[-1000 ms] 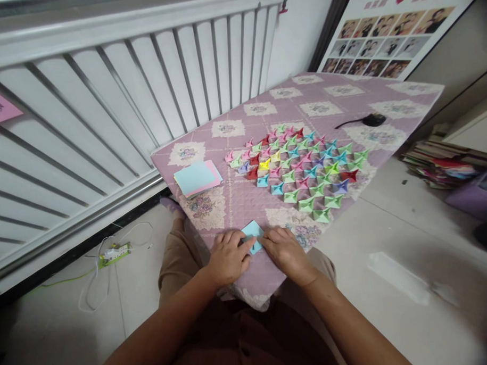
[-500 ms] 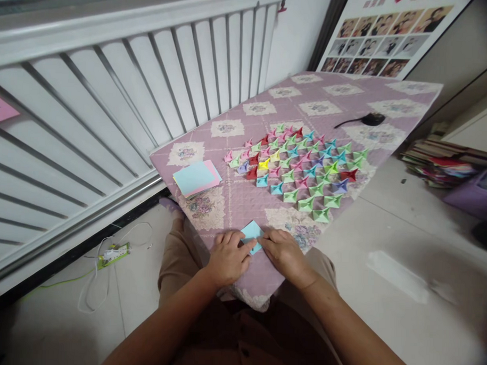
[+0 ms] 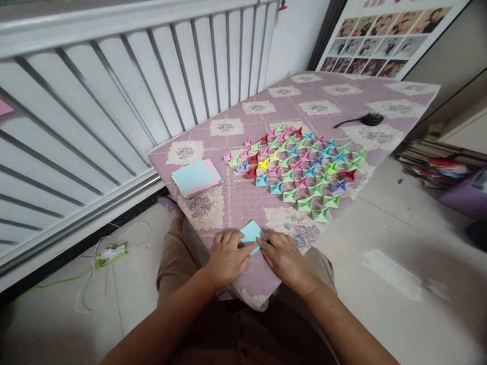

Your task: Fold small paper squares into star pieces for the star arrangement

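A small light-blue piece of folded origami paper (image 3: 251, 232) lies on the tablecloth near the table's front corner, one corner pointing away from me. My left hand (image 3: 228, 256) presses on its left side, thumb stretched across the lower part and fingers curled at the edge. From the right, my right hand (image 3: 284, 256) pinches and presses the paper's right edge with its fingertips. Parts of the lower edge are hidden under the fingers. Beyond my hands stand rows of small folded paper pieces (image 3: 305, 204) in green, blue, pink, red, yellow and purple.
A stack of coloured paper sheets (image 3: 193, 176) lies at the table's left edge. A black object with a thin handle (image 3: 371, 119) rests farther back. The radiator (image 3: 183, 68) borders the table on the left. On the floor is a power strip (image 3: 112, 254) with cables.
The right fingertips have shifted slightly along the paper's right edge. My left hand keeps its place, and the view has moved very slightly.
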